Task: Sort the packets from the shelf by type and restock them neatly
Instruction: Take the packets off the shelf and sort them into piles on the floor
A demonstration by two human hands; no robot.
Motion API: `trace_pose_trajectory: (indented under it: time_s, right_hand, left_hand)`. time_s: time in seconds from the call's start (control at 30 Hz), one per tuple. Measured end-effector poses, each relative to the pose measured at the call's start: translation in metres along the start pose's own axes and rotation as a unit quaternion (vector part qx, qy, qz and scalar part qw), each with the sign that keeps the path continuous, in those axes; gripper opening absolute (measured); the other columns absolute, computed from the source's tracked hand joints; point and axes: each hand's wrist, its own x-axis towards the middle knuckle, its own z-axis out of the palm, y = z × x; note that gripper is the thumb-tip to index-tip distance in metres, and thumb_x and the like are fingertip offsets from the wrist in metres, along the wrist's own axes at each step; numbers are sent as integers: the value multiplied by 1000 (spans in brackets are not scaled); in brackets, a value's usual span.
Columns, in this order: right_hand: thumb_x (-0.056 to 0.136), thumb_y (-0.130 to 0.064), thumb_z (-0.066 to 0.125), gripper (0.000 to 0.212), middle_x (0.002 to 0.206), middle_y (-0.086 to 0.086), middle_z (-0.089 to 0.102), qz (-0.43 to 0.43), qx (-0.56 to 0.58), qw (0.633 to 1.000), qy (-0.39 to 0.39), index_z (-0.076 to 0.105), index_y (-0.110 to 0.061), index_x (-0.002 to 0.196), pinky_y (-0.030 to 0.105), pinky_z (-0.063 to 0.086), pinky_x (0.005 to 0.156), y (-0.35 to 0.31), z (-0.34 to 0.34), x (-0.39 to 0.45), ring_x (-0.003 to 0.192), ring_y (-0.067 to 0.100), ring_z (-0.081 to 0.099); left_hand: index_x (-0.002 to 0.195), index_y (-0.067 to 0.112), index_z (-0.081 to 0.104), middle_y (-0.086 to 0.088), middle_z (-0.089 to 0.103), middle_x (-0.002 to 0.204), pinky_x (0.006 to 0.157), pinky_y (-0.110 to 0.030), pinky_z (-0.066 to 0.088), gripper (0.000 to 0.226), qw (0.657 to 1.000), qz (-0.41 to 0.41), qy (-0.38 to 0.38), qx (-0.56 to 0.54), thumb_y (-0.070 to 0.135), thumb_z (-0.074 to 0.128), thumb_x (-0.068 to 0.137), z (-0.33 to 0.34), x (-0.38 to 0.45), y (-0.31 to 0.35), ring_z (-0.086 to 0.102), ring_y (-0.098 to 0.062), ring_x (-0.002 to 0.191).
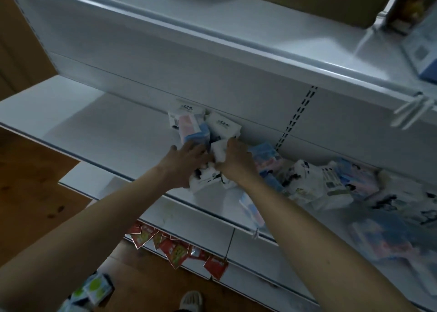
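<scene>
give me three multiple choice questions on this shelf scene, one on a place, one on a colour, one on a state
1. Where do the red sachets hang?
A. below the shelf being stocked
B. on the top shelf
C. in the left hand

2. What colour is the shelf itself?
A. green
B. white
C. black

3. How do the packets to the right of the right hand lie?
A. in even upright rows
B. in a loose jumbled heap
C. sealed inside a carton

Answers:
1. A, they dangle under the front edge of the lower shelf, near the floor.
2. B, its boards and back panel are white.
3. B, they lie tilted and overlapping, while the left hand and right hand press on a small stack of packets at the back panel.
</scene>
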Motion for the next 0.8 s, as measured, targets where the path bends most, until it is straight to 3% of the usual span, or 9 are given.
trace_pose_trajectory:
  time_s: [0.1,0.17,0.23,0.33,0.4,0.53,0.67,0.8]
  right_hand:
    - [77,-54,73,88,139,20,41,4,21,1000,-1,27,-14,141,48,50,91,0,2,-1,119,40,49]
    - [77,-51,75,84,135,18,43,1,25,1000,11,29,-16,138,48,50,90,0,1,-3,117,40,50]
    - [78,-41,75,73,131,17,46,-15,32,999,17,32,-15,132,47,50,86,1,-3,-6,113,40,52]
    - [79,-32,74,67,128,16,49,-28,35,999,10,33,-13,129,43,51,82,1,-14,-13,111,39,53]
    - [78,-33,73,66,127,13,52,-46,58,997,15,34,-13,128,43,51,83,2,-21,-21,113,36,53]
    - [75,-31,74,63,124,11,55,-97,93,991,4,37,-14,124,39,51,81,0,-38,-43,114,33,53]
    - [71,-33,76,72,128,9,55,-157,113,981,-14,40,-14,131,44,51,90,-5,-57,-71,116,32,53]
    - [73,-28,76,73,127,6,55,-233,121,962,-74,39,-14,134,30,46,81,-15,-60,-106,109,25,55]
  left_hand:
    - [140,31,36,-2,39,138,84,-49,46,88,999,-11,35,37,44,76,62,4,-6,5,36,-29,129]
    - [141,26,39,-4,41,140,90,-55,45,88,999,-6,40,24,43,73,62,10,-10,6,35,-31,134]
    - [141,20,38,-3,39,144,93,-51,45,82,999,-25,35,-24,44,69,69,12,-17,10,29,-29,139]
    - [128,15,44,-4,51,128,81,-40,50,72,991,-96,53,-82,48,69,69,9,-34,18,42,-27,123]
    - [130,15,44,-5,52,123,81,-40,50,77,983,-144,53,-104,52,71,69,5,-47,21,43,-26,117]
    - [134,18,41,-4,50,123,83,-42,51,87,957,-254,80,-112,59,74,64,-7,-83,36,42,-27,117]
    - [125,20,40,-7,47,120,82,-46,52,94,925,-352,88,-110,79,67,57,-20,-126,61,42,-28,115]
    - [126,23,38,-5,45,121,80,-42,50,97,873,-454,110,-138,86,62,56,-30,-181,101,41,-27,116]
